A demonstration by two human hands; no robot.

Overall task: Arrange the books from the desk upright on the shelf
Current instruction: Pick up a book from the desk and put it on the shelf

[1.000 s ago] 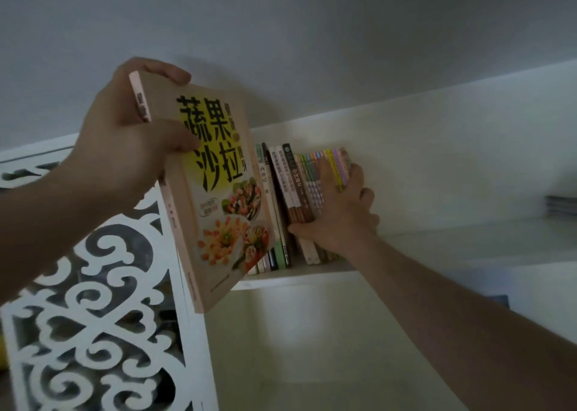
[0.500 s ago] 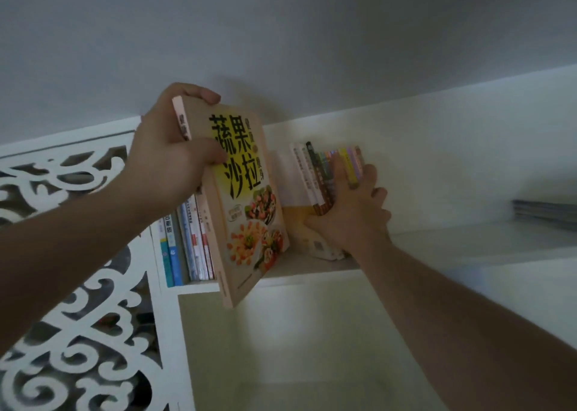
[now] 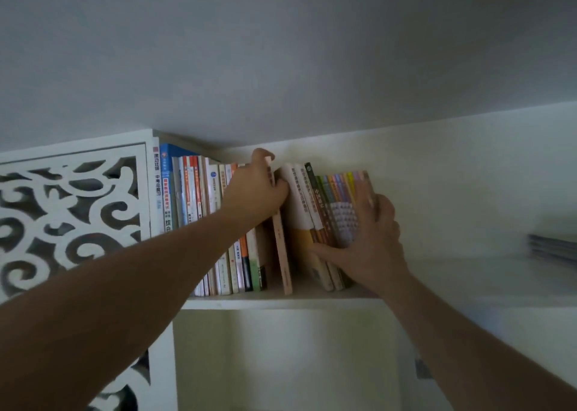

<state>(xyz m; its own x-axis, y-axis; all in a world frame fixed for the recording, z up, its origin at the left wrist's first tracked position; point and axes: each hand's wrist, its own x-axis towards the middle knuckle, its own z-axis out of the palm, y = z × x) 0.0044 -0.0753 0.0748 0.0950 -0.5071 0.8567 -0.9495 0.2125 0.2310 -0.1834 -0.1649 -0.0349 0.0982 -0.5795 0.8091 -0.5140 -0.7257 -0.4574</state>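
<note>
A pink-spined cookbook [image 3: 282, 248] stands upright on the white shelf [image 3: 281, 301], in a gap between two groups of books. My left hand [image 3: 260, 189] grips its top end, fingers curled over the upper edge. To the left stands a row of upright books [image 3: 199, 198]. On the right, several colourful books [image 3: 324, 211] lean to the right. My right hand [image 3: 368, 242] presses flat against the outermost cover of this leaning group, thumb stretched across the lower spines.
A white carved lattice panel [image 3: 68, 217] closes off the shelf's left side. A flat stack of dark booklets [image 3: 552, 248] lies far right on the same shelf. The ceiling sits just above the book tops. A lower compartment opens below.
My left hand has turned the cookbook spine-out and slid it into the gap on the shelf. My right hand still holds the right-hand books aside, now lower on their covers.
</note>
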